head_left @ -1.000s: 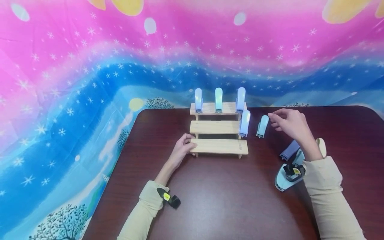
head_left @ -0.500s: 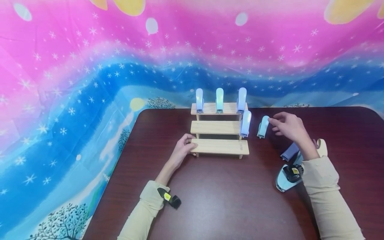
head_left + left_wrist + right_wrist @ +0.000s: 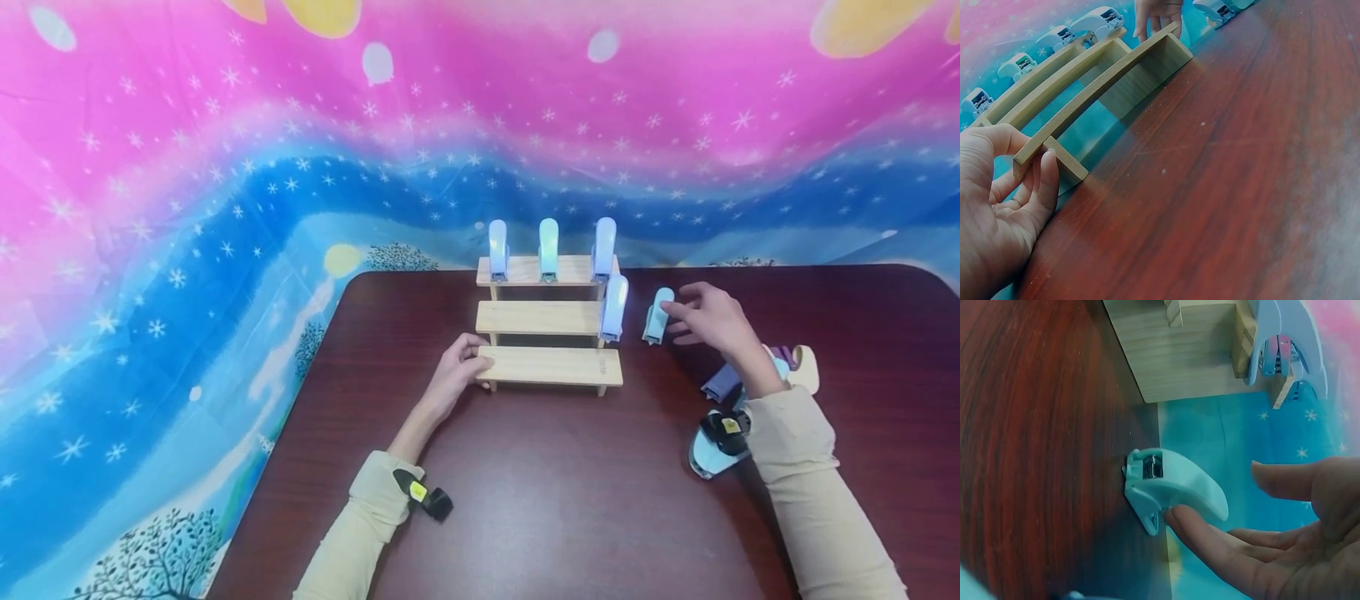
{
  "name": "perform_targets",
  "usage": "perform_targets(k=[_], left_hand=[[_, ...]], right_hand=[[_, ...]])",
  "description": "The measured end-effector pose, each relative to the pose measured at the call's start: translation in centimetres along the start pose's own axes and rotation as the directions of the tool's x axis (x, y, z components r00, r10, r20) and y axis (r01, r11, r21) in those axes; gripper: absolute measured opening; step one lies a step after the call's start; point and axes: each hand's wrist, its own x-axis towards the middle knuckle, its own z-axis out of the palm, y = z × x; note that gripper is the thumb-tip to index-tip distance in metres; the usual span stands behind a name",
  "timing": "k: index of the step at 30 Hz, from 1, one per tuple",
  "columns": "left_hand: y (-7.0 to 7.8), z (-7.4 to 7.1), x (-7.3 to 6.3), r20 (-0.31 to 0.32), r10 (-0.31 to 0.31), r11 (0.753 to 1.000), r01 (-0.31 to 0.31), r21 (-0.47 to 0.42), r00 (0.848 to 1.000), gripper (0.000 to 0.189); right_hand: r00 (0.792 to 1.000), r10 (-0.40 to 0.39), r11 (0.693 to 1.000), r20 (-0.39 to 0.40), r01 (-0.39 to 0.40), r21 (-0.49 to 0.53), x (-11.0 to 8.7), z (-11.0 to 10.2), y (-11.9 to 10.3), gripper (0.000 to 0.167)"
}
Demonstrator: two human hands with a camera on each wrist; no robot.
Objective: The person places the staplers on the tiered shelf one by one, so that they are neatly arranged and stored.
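My left hand point(image 3: 453, 368) pinches the left end of the lowest board of a three-tier wooden stand point(image 3: 543, 365); the left wrist view shows its thumb and fingers point(image 3: 1049, 172) around the board's corner. Beyond the stand's right side, a mint-green stapler point(image 3: 657, 318) stands on the table. My right hand point(image 3: 714, 320) is beside it, fingers loosely extended. In the right wrist view a fingertip point(image 3: 1179, 515) meets the side of the stapler's body, while the thumb point(image 3: 1282, 479) is held well apart from it.
Three pastel staplers point(image 3: 549, 250) stand along the top board, and a lavender stapler point(image 3: 613, 308) on the middle board's right end. Partly under my right forearm lie a dark purple stapler point(image 3: 722, 383), a light blue stapler point(image 3: 711, 450) and a cream one point(image 3: 805, 371). A patterned cloth point(image 3: 225, 333) hangs behind the dark table point(image 3: 562, 500).
My right hand has moved slightly left and down, from beside the mint-green stapler's top to its side. The left hand keeps its hold on the stand.
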Motion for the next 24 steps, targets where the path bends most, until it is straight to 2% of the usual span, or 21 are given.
perform_targets(k=[7, 15, 20, 24], left_hand=[[0.0, -0.1, 0.0, 0.006, -0.006, 1.000, 0.006, -0.001, 1.000, 0.031], [-0.1, -0.1, 0.0, 0.001, 0.010, 1.000, -0.010, 0.017, 1.000, 0.030], [-0.3, 0.0, 0.0, 0.001, 0.008, 1.000, -0.008, 0.022, 1.000, 0.030], [-0.2, 0.0, 0.1, -0.011, 0.007, 0.999, -0.006, 0.032, 1.000, 0.030]], right_hand=[[0.999, 0.023, 1.000, 0.028, -0.023, 0.012, 0.7, 0.3, 0.2, 0.073], [0.997, 0.063, 0.997, 0.053, -0.061, -0.036, 1.6, 1.1, 0.6, 0.079], [0.997, 0.061, 0.990, 0.042, -0.055, -0.127, 1.7, 1.4, 0.5, 0.081], [0.997, 0.035, 0.979, 0.069, -0.020, -0.202, 1.8, 1.5, 0.2, 0.072]])
